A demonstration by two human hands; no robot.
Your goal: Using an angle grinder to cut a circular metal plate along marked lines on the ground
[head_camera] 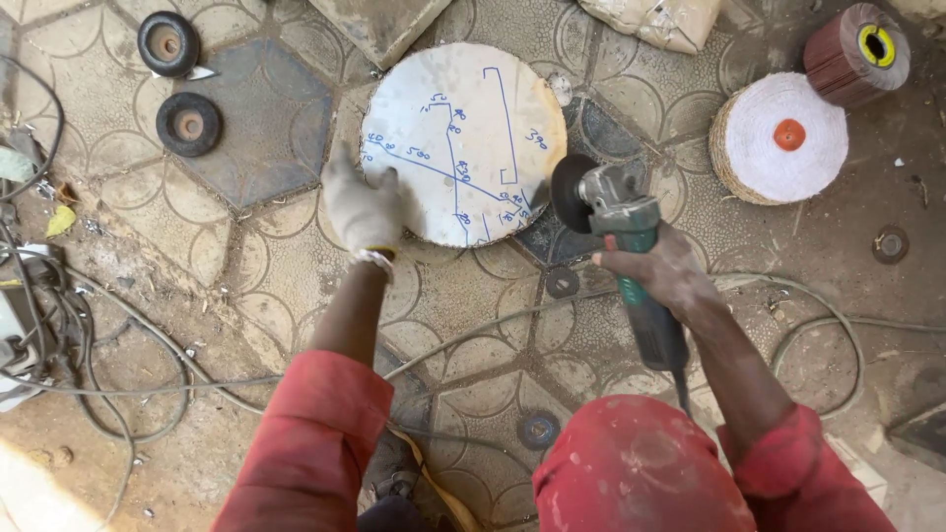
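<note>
A round metal disc point(473, 118) with blue pen markings lies flat on the patterned tile floor. My left hand point(362, 205), in a pale work glove, presses on the disc's near left edge. My right hand point(662, 271), bare, grips the green body of an angle grinder point(631, 258). The grinder's dark wheel point(572, 192) sits at the disc's right edge, close to or touching it. Its cable point(788, 335) loops away over the floor to the right.
Two black grinding wheels point(168, 43) point(188, 124) lie at the upper left. A white buffing wheel point(780, 138) and a brown flap wheel point(855, 54) stand at the upper right. Tangled cables point(59, 335) cover the left floor. Small discs point(540, 430) lie near my knees.
</note>
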